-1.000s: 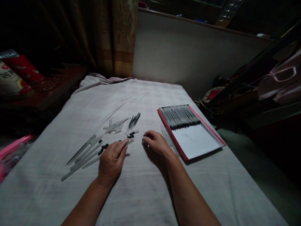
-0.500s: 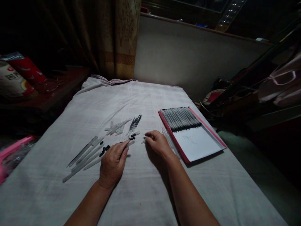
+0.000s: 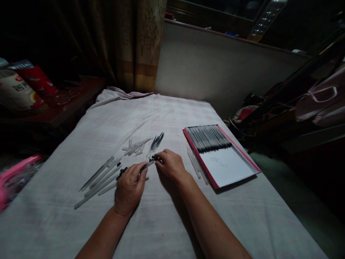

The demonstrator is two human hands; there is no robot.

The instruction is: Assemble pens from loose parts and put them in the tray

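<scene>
My left hand (image 3: 129, 187) rests on the white cloth and pinches a clear pen barrel (image 3: 147, 164) that points up and right. My right hand (image 3: 169, 164) is closed at the barrel's far end, its fingertips among the small black caps (image 3: 152, 157). What those fingertips hold is too small to make out. A row of clear barrels (image 3: 98, 177) lies left of my left hand, with black caps (image 3: 122, 172) beside it. A bundle of black refills (image 3: 156, 141) and short clear pieces (image 3: 136, 147) lie just beyond my hands.
A red-edged tray (image 3: 231, 169) with a row of finished pens (image 3: 208, 137) sits to the right; two clear barrels (image 3: 194, 166) lie beside it. Red packaging (image 3: 24, 86) stands far left, a pink item (image 3: 13, 172) at the left edge, and clutter beyond the right side of the table.
My right hand has moved left from beside the tray to the tip of the barrel held by my left hand. My left hand has stayed in place.
</scene>
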